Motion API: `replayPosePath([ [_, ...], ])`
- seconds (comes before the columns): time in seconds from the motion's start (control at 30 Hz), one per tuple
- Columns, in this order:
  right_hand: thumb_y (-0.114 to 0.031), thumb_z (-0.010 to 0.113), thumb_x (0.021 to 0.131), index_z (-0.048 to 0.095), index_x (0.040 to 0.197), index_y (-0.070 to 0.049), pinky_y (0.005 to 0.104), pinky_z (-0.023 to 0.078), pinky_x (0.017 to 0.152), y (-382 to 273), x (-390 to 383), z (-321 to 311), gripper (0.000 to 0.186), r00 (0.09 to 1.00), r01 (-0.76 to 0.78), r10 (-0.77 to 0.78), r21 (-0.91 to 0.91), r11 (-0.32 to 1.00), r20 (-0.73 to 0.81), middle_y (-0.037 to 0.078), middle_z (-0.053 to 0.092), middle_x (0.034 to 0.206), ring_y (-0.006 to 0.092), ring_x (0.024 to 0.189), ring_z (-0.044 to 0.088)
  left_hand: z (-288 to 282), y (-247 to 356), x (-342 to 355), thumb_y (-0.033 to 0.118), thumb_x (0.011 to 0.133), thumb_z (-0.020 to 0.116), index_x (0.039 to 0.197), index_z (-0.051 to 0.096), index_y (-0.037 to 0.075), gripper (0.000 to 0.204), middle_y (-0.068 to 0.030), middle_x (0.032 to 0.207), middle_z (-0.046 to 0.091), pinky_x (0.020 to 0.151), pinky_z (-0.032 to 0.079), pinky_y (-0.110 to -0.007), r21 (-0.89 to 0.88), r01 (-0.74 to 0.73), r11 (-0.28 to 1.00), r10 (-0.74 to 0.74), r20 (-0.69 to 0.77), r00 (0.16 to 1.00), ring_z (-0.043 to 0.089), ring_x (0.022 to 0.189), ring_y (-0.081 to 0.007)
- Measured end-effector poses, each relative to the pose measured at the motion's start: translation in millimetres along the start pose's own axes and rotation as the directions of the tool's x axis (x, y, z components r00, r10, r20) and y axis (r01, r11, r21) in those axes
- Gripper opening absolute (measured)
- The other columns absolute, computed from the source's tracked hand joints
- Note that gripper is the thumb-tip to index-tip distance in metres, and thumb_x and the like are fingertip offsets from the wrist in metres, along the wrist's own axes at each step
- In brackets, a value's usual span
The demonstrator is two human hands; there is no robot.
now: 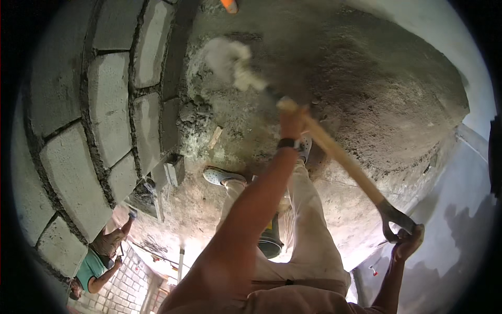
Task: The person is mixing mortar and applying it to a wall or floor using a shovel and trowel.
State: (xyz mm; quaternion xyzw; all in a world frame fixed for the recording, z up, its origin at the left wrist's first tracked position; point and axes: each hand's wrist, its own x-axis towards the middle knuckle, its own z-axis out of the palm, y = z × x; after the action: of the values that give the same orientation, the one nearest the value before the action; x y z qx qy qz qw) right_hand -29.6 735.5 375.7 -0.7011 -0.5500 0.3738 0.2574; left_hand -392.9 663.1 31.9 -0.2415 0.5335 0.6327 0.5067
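A block wall (110, 99) stands well left of the left hand (293, 120), with a small wood scrap (215, 137) nearer it on the floor (235, 118); up and left of that hand is the blurred pale end of a long-handled shovel (342, 156); the left hand itself is clamped round the shaft toward that end. Right of it spreads a dark grey mound (371, 110); farther right and lower, the right hand (409, 244) is curled tight on the shovel's dark looped grip (386, 210).
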Motion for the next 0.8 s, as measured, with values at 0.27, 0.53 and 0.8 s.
replayPosePath([
  [0.27,-0.029,0.056,0.096,0.045,0.074,-0.015,0.0245,0.024,0.038,-4.1,16.3,67.6,0.028,0.923,-0.364,0.383,0.242,0.899,-0.035,-0.007,0.029,0.054,0.0044,0.042,0.026,28.3,4.5,103.2,0.023,0.080,0.073,0.124,0.055,0.004,0.051,-0.0182,0.113,0.063,0.082,0.056,-0.046,0.827,-0.086,0.555,0.127,0.019,0.992,0.066,0.095,-0.0338],
  [0.53,-0.017,0.062,0.091,0.044,0.069,-0.009,0.0242,0.028,0.043,-61.0,-26.4,157.8,0.030,0.930,-0.004,0.054,-0.138,0.990,0.364,-0.002,0.044,0.056,0.0049,0.046,0.038,-170.7,51.0,37.3,0.024,0.082,0.068,0.098,0.065,0.007,0.023,-0.0120,0.094,0.067,0.059,0.056,-0.038,-0.080,-0.029,0.996,0.006,-0.280,0.960,0.064,0.067,-0.0239],
  [0.8,-0.023,0.060,0.084,0.058,0.071,-0.002,0.0378,0.046,0.057,-43.6,-27.9,54.2,0.025,0.675,0.615,-0.547,0.033,0.788,0.495,0.011,0.059,0.071,0.0268,0.060,0.056,-118.4,58.7,-54.4,0.021,0.085,0.065,0.089,0.052,0.008,0.018,-0.0065,0.077,0.056,0.055,0.051,-0.037,-0.391,-0.130,0.911,-0.006,-0.327,0.945,0.056,0.062,-0.0197],
])
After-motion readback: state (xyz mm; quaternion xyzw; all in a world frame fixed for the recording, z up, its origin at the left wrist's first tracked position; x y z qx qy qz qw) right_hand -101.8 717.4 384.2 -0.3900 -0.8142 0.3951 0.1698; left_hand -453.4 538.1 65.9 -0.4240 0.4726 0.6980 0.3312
